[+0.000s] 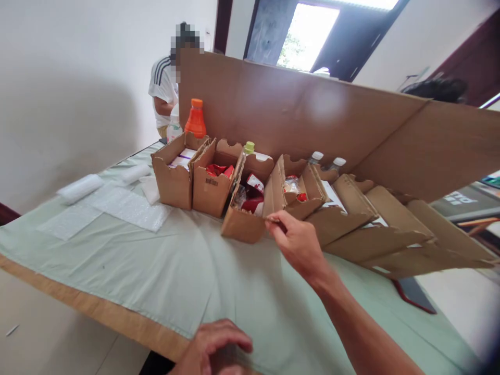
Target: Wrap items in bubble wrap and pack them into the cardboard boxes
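My right hand (pixel 299 242) pinches the front right corner of a cardboard box (pixel 242 229). That box juts toward me out of the row and holds dark red and white packages (pixel 255 195). My left hand (pixel 219 341) hangs at the near table edge, fingers loosely curved and apart, with nothing seen in it. Left of the pinched box stands a cardboard box (pixel 207 195) with red packets (pixel 220 170). Just right of it, another cardboard box (pixel 308 208) holds a clear plastic packet (pixel 291 184).
More cardboard boxes line the green cloth (pixel 164 271) on both sides. A tall cardboard panel (pixel 273 104) rises behind them. An orange bottle (pixel 196 122) stands at the back left. Bubble wrap (pixel 125 205) lies at left. A person (pixel 164 91) is beyond the table.
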Available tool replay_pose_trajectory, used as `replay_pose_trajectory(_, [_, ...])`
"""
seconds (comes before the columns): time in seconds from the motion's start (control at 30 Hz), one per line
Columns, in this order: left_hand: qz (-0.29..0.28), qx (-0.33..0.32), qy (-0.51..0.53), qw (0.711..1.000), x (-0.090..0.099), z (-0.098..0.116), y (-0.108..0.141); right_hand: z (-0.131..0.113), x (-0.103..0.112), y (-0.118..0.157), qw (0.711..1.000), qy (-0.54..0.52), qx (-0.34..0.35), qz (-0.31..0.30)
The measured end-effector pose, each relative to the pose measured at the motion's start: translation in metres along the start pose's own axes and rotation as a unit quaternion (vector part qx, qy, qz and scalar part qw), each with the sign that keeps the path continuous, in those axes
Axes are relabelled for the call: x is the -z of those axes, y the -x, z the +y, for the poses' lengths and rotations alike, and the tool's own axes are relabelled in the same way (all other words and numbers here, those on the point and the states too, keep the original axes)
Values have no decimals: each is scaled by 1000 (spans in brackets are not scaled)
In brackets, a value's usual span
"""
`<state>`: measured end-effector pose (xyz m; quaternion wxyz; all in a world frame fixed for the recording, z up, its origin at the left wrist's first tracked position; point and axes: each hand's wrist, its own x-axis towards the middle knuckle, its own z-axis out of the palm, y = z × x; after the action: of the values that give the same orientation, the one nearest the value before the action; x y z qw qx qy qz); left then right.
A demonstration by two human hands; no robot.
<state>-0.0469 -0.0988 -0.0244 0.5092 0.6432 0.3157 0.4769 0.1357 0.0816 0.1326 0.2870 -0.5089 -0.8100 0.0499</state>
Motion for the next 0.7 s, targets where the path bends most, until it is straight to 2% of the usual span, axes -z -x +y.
replay_pose_trajectory(0.13, [126, 97, -53, 986, 35, 36, 21, -10, 38, 80, 994, -12, 103, 21])
replay_pose_trajectory(0.2, [174, 119, -57, 976, 46, 46, 23, -3, 58, 114, 993, -23, 112, 24])
replay_pose_trajectory(0.23, [205, 118, -57, 970, 48, 48, 22, 3, 67, 129, 995, -24, 95, 31])
replay_pose_trajectory(0.3, [251, 105, -70, 960, 50, 48, 15, 22, 81, 154, 996, -33, 1, 79])
replay_pose_trajectory(0.37, [267, 90, -94, 955, 48, 46, 3, 44, 91, 179, 978, -78, -121, 152])
replay_pose_trajectory(0.4, [265, 82, -106, 955, 47, 44, -4, 54, 94, 191, 966, -108, -162, 168])
replay_pose_trajectory(0.43, [256, 75, -116, 957, 46, 43, -11, 63, 95, 204, 962, -132, -179, 159])
replay_pose_trajectory(0.5, [237, 76, -130, 960, 46, 39, -28, 72, 90, 228, 974, -145, -159, 72])
replay_pose_trajectory(0.57, [223, 89, -136, 961, 48, 36, -47, 70, 72, 247, 983, -120, -134, -28])
replay_pose_trajectory(0.6, [210, 98, -134, 964, 49, 34, -57, 66, 59, 252, 984, -108, -128, -55])
replay_pose_trajectory(0.63, [192, 106, -128, 967, 49, 32, -66, 61, 46, 255, 985, -102, -125, -65])
replay_pose_trajectory(0.7, [151, 122, -115, 974, 47, 32, -83, 51, 22, 250, 986, -104, -120, -47])
